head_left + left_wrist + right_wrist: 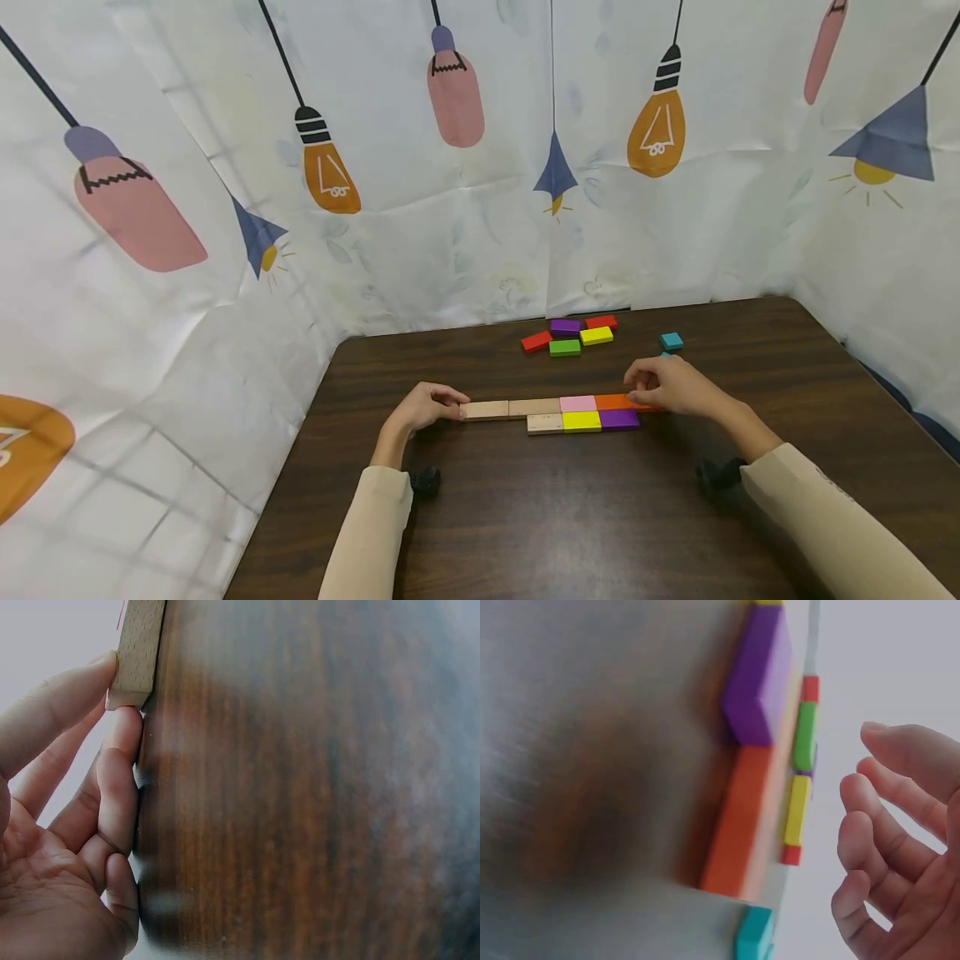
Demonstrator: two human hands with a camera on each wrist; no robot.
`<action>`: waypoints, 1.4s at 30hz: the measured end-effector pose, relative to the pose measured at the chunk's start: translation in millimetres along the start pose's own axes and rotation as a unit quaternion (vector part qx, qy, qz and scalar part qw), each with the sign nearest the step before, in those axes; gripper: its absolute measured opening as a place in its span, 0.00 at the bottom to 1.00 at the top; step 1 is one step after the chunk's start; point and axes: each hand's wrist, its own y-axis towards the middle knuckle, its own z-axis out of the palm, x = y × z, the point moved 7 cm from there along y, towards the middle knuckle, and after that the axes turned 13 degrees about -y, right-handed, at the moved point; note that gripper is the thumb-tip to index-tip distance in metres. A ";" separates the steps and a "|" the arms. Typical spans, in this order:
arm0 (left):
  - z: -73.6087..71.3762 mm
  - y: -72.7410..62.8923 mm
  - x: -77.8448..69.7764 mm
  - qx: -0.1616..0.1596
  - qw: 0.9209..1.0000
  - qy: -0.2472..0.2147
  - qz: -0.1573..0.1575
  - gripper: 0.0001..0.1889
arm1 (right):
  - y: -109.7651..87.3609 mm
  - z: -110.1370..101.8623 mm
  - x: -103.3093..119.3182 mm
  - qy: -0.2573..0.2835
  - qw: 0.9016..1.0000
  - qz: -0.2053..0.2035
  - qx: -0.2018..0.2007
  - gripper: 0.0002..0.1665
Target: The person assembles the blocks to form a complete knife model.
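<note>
A row of flat blocks lies across the table. At its left end is a plain wooden block (484,410), whose end my left hand (422,408) pinches with thumb and index finger. A second wooden block (534,407), a pink block (577,403) and an orange block (611,402) continue the row. Along its near side lie a short wooden block (545,423), a yellow block (582,422) and a purple block (759,675). My right hand (678,386) hovers over the orange right end, fingers loosely curved and holding nothing; it hides part of that end.
Toward the back lie a purple block (566,327), a green block (565,347), a yellow block (597,336) and two red blocks (536,342). A teal block (672,341) sits behind my right hand, another partly hidden. A printed curtain (480,225) hangs behind the table.
</note>
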 end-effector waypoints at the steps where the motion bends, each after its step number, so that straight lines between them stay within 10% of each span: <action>1: 0.1 0.0 -0.3 0.001 1.000 0.000 0.001 0.10 | 3.7 -3.4 -1.4 0.005 1.000 0.000 -0.001 0.12; 21: -1.7 1.1 1.4 -0.003 1.000 -0.002 0.003 0.10 | 90.2 -25.1 -48.4 0.025 0.998 0.062 -0.017 0.20; 42: 0.8 -1.6 -1.7 -0.002 1.000 -0.001 0.008 0.10 | 112.0 4.1 -62.3 0.004 0.995 0.080 0.053 0.29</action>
